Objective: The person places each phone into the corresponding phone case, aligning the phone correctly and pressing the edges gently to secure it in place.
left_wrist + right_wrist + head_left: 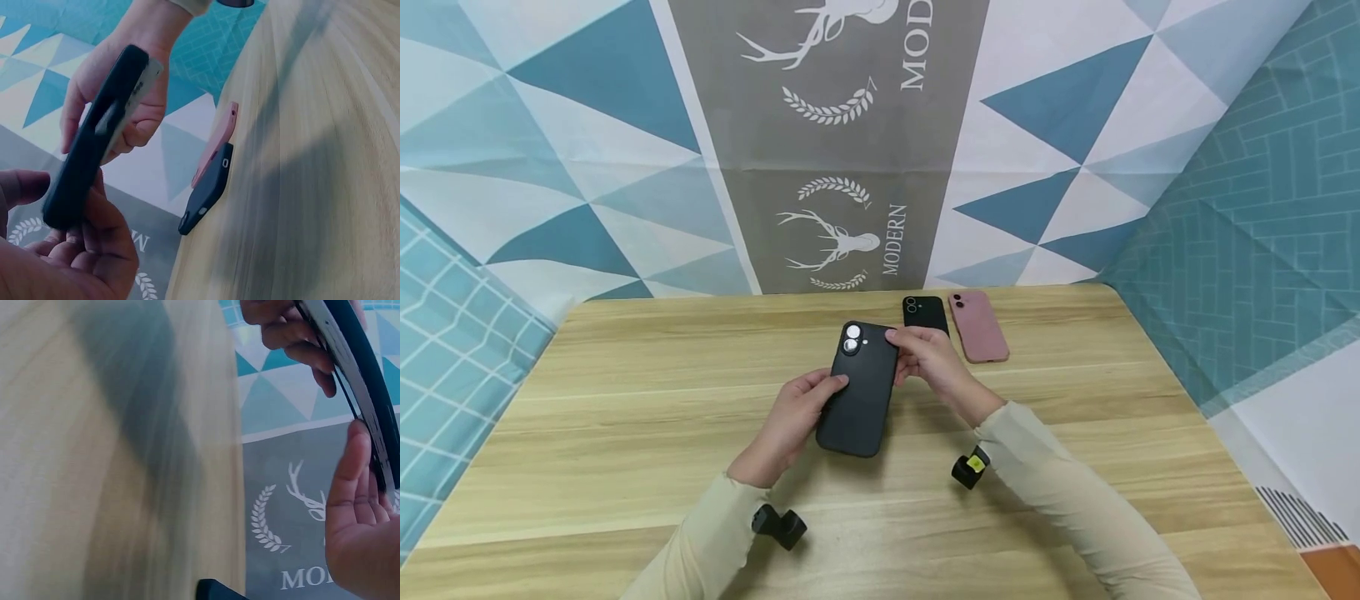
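Above the table, both hands hold a phone in a black phone case (859, 400), its back and two camera rings facing up. My left hand (792, 421) grips the left long side, thumb on the back and fingers underneath. At the upper right corner, my right hand (934, 364) pinches with its thumb on the back and its fingers curled below. In the left wrist view, a pale strip of the phone (139, 87) stands out along one edge of the case (94, 140). The right wrist view shows the silvery phone side (350, 369) beside the dark case (375, 378).
Behind the right hand, a second black case with camera holes (925, 312) lies flat on the wooden table (662, 433), partly covered by that hand. A pink case (981, 327) lies right of it. Patterned cloth (842, 150) hangs behind the table's far edge.
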A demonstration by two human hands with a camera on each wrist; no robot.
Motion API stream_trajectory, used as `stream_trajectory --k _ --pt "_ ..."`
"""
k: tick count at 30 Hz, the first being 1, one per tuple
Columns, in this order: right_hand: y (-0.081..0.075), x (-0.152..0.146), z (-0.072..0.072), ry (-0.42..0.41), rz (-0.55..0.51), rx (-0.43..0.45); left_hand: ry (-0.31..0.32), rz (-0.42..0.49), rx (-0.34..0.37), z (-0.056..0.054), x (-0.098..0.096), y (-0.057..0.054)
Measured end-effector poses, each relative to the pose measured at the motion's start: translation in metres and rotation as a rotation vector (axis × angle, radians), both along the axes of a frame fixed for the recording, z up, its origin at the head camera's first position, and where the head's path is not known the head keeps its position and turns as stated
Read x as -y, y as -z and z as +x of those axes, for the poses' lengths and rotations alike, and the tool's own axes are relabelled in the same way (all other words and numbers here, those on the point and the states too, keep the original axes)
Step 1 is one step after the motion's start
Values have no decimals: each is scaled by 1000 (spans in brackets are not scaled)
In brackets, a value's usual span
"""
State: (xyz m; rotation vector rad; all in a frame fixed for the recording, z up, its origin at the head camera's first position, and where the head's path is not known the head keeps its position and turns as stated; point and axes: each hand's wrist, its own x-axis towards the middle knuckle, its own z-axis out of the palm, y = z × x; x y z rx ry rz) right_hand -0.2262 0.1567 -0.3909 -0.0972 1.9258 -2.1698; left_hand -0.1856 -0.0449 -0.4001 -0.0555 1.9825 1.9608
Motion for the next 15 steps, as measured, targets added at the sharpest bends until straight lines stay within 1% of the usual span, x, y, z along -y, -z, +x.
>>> stream_trajectory --k 3,6,10,12,15 --pt "3 0 1 43 -26 0 -14 -34 -14 -2 2 1" --pt "5 1 2 74 -71 2 -12 -33 -5 -2 4 3" --pt "6 0 3 85 -170 -3 -22 33 30 -2 8 4" --pt "5 -1 3 72 -214 -1 -40 72 35 -2 9 3" --pt "4 -5 4 39 -229 -8 -63 118 26 -4 11 0"
